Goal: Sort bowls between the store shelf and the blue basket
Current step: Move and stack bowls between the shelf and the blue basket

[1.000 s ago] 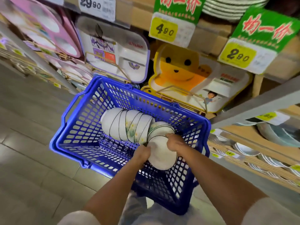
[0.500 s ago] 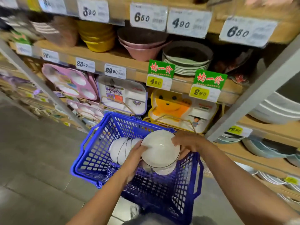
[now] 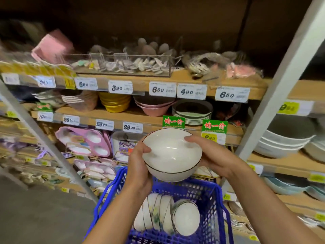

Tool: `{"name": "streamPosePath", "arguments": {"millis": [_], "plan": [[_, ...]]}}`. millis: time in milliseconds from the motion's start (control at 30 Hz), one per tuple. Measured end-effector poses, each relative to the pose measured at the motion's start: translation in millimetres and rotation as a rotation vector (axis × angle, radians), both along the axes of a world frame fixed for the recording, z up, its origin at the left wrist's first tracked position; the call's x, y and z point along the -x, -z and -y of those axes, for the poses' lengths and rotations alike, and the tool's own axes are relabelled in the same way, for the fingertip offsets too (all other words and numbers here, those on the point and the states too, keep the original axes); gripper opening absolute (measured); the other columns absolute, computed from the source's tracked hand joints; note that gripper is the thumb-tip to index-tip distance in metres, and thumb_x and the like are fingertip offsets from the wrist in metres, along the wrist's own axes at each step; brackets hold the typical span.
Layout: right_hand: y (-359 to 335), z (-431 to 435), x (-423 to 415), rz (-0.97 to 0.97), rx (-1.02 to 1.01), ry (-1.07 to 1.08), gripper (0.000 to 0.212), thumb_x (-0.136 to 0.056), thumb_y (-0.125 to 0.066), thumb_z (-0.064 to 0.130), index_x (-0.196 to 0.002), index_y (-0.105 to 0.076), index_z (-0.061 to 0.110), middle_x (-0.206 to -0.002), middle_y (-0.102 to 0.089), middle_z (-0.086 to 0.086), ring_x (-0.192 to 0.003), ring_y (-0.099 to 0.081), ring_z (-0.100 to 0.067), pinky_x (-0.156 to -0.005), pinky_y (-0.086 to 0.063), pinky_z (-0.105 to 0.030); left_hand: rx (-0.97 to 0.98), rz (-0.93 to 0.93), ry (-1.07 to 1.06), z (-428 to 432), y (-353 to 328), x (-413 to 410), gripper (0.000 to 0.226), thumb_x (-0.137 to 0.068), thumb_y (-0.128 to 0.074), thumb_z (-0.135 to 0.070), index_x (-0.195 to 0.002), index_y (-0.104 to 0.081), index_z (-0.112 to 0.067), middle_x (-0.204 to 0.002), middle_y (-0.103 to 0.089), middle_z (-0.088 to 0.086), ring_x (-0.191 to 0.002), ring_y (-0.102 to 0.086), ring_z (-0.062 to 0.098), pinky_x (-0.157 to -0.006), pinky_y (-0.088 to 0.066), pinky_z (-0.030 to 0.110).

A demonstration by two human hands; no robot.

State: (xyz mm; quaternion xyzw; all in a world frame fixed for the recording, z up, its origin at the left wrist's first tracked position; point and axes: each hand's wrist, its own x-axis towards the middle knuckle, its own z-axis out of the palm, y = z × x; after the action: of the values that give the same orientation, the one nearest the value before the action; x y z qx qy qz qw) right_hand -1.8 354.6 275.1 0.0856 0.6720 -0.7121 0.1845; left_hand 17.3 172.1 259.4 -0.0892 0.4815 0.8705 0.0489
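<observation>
Holding a nested bowl pair (image 3: 171, 154) above the basket (image 3: 217, 206), before the shelf (image 3: 151, 119). Gripping with left hand (image 3: 140, 166) curled round one side, thumb over the rim; cupping with right hand (image 3: 212, 155), fingertips on the rim. Other bowls (image 3: 163, 213) lying sideways in the basket. Likely mid-transfer to the shelf; calls next for a level carry and a soft set-down.

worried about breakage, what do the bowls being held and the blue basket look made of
Held bowls: probably glazed ceramic, glossy white with soft highlights and a thin dark rim line. Blue basket: moulded plastic by its look, uniform colour, open lattice walls.
</observation>
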Motion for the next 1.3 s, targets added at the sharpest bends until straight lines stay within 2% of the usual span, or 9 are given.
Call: {"name": "streamPosePath", "arguments": {"millis": [67,133,400,633,733,800,1067,1167,1300], "plan": [[-8,0,-13,-0.024,0.184,0.144,0.023,-0.089,-0.059,0.026,-0.108,-0.069,0.019,-0.108,-0.073,-0.009,-0.104,-0.066,-0.028,-0.09,-0.052,-0.042,0.003,0.017,0.046,-6,-14,0,0.041,-0.072,-0.039,-0.017,-0.098,-0.071,-0.016,-0.09,-0.075,0.004,-0.073,-0.07,0.021,-0.051,-0.053,0.027],[-15,-2,-27,-0.062,0.31,0.268,0.029,-0.089,-0.055,0.022,-0.115,-0.068,0.017,-0.112,-0.072,-0.011,-0.106,-0.066,-0.03,-0.096,-0.048,-0.044,0.026,0.031,0.101,-16,-23,0,0.038,-0.072,-0.04,-0.017,-0.095,-0.07,-0.016,-0.089,-0.075,0.004,-0.078,-0.068,0.025,-0.057,-0.052,0.028],[-38,-41,-80,-0.213,0.383,0.539,0.047,-0.084,-0.039,0.013,-0.125,-0.063,0.009,-0.119,-0.068,-0.016,-0.104,-0.064,-0.034,-0.079,-0.056,-0.039,0.047,0.013,0.284,-73,-49,-22,0.042,-0.079,-0.04,-0.014,-0.112,-0.066,-0.013,-0.102,-0.071,0.007,-0.093,-0.062,0.031,-0.072,-0.046,0.038],[-52,-100,-131,-0.305,0.444,0.673,0.047,-0.079,-0.04,0.01,-0.118,-0.067,0.008,-0.117,-0.069,-0.016,-0.1,-0.064,-0.034,-0.074,-0.055,-0.038,0.103,-0.054,0.443,-134,-70,-56,0.029,-0.083,-0.042,-0.016,-0.092,-0.069,-0.021,-0.08,-0.076,-0.002,-0.081,-0.066,0.023,-0.069,-0.049,0.034],[-57,-136,-154,-0.326,0.468,0.681,0.055,-0.069,-0.047,0.014,-0.12,-0.066,0.009,-0.118,-0.069,-0.016,-0.102,-0.064,-0.036,-0.073,-0.056,-0.038,0.112,-0.099,0.479,-171,-79,-74,0.034,-0.083,-0.042,-0.017,-0.098,-0.071,-0.023,-0.093,-0.076,0.001,-0.085,-0.069,0.022,-0.063,-0.052,0.031],[-59,-151,-160,-0.317,0.468,0.673,0.05,-0.076,-0.043,0.013,-0.12,-0.066,0.01,-0.116,-0.07,-0.015,-0.097,-0.066,-0.034,-0.068,-0.058,-0.037,0.113,-0.112,0.476,-185,-82,-79,0.034,-0.083,-0.043,-0.017,-0.101,-0.071,-0.024,-0.096,-0.076,0.002,-0.091,-0.066,0.026,-0.068,-0.051,0.033],[-72,-263,-213,-0.349,0.473,0.683,0.042,-0.083,-0.037,0.012,-0.111,-0.068,0.01,-0.103,-0.073,-0.013,-0.084,-0.069,-0.03,-0.062,-0.056,-0.031,0.134,-0.182,0.513,-295,-92,-130,0.036,-0.084,-0.044,-0.02,-0.077,-0.077,-0.034,-0.084,-0.076,-0.005,-0.07,-0.071,0.012,-0.054,-0.052,0.026],[-77,-302,-231,-0.358,0.493,0.674,0.039,-0.084,-0.034,0.012,-0.104,-0.068,0.009,-0.09,-0.075,-0.012,-0.07,-0.071,-0.027,-0.057,-0.057,-0.029,0.148,-0.206,0.572,-333,-93,-145,0.036,-0.086,-0.044,-0.023,-0.082,-0.076,-0.039,-0.088,-0.076,-0.008,-0.08,-0.069,0.013,-0.06,-0.052,0.028],[-85,-345,-248,-0.365,0.477,0.688,0.039,-0.083,-0.036,0.012,-0.1,-0.07,0.01,-0.09,-0.075,-0.013,-0.068,-0.072,-0.027,-0.056,-0.058,-0.031,0.142,-0.182,0.566,-376,-98,-160,0.029,-0.084,-0.048,-0.026,-0.088,-0.076,-0.033,-0.09,-0.076,-0.005,-0.09,-0.065,0.021,-0.068,-0.051,0.032]]}}
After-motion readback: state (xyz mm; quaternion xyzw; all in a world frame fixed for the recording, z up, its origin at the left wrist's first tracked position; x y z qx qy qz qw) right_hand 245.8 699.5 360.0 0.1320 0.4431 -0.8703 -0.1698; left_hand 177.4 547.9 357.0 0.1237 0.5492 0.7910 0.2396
